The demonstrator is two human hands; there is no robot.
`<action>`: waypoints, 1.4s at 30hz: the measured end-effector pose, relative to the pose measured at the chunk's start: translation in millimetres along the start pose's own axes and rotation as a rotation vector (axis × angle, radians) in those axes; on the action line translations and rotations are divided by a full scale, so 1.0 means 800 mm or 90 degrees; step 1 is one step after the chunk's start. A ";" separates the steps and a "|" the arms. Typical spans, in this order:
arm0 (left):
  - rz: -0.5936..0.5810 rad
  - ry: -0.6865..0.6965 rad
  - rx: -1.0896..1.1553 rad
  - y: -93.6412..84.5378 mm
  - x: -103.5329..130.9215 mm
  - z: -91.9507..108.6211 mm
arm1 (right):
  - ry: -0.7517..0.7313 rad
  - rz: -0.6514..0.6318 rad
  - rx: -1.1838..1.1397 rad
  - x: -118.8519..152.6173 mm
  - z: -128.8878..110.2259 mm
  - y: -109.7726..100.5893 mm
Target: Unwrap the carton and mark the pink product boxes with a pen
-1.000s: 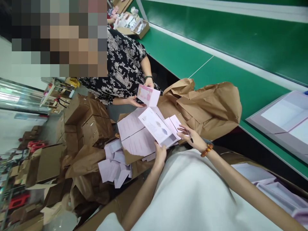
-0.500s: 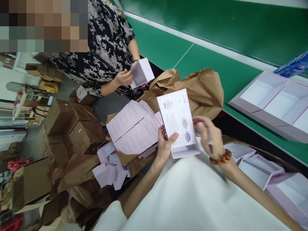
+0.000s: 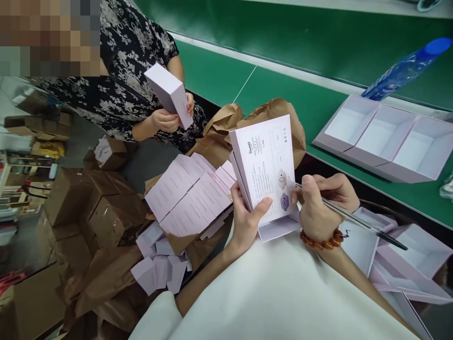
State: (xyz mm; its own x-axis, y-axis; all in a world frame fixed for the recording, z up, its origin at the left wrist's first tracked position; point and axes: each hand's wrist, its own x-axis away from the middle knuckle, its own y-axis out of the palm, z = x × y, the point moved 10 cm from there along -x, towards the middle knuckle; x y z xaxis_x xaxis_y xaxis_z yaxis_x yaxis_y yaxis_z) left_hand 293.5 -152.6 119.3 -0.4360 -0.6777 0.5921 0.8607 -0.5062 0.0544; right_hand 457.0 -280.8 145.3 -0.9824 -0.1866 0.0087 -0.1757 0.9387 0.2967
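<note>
My left hand (image 3: 247, 215) grips a pale pink cardboard box (image 3: 264, 165) by its lower left edge, thumb on the printed face. Text and two small watch-like pictures show on that face, and an open tray-like part (image 3: 279, 227) sticks out at the bottom. In the fingers of my right hand (image 3: 323, 203) is a slim pen-like tool (image 3: 357, 221) with a thin metallic tip and a black end. Its tip is at the right edge of the printed face, beside the pictures. Whether it touches the box I cannot tell.
A co-worker at the left holds another pale box (image 3: 170, 92). Stacked printed boxes (image 3: 194, 200) stand left of me, near brown paper (image 3: 269, 111). Open box trays lie at right (image 3: 417, 250) and on the green table (image 3: 384, 163), by a blue-capped bottle (image 3: 399, 71).
My right hand has turned, bringing the pen-like tool's tip to the box's right edge. The box in my left hand is tilted slightly differently. The co-worker has turned and raised their box.
</note>
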 end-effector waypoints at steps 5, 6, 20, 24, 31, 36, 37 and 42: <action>-0.022 0.015 -0.011 0.009 0.003 0.002 | -0.041 0.026 -0.007 -0.004 -0.009 -0.001; -0.022 0.014 -0.014 0.009 0.003 0.001 | -0.048 0.025 -0.005 -0.004 -0.011 -0.002; -0.041 0.021 -0.031 0.007 0.005 -0.006 | -0.042 0.003 0.049 0.000 -0.018 -0.004; -0.051 0.018 -0.024 0.010 0.007 -0.006 | -0.056 0.014 0.060 0.002 -0.019 -0.008; -0.050 0.010 -0.011 0.012 0.009 -0.006 | -0.068 0.008 0.062 0.004 -0.018 -0.009; -0.056 0.005 -0.002 0.015 0.010 -0.006 | -0.056 0.014 0.052 0.006 -0.017 -0.011; -0.056 0.004 -0.002 0.015 0.011 -0.006 | -0.053 0.015 0.053 0.006 -0.017 -0.011; -0.060 0.000 0.001 0.016 0.011 -0.009 | -0.057 0.020 0.065 0.007 -0.017 -0.012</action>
State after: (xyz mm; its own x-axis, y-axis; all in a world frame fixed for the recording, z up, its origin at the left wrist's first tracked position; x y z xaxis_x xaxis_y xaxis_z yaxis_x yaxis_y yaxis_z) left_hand 298.7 -168.4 119.6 -0.5154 -0.6273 0.5838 0.8160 -0.5674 0.1108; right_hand 454.2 -295.0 155.3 -0.9884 -0.1347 -0.0697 -0.1461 0.9690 0.1991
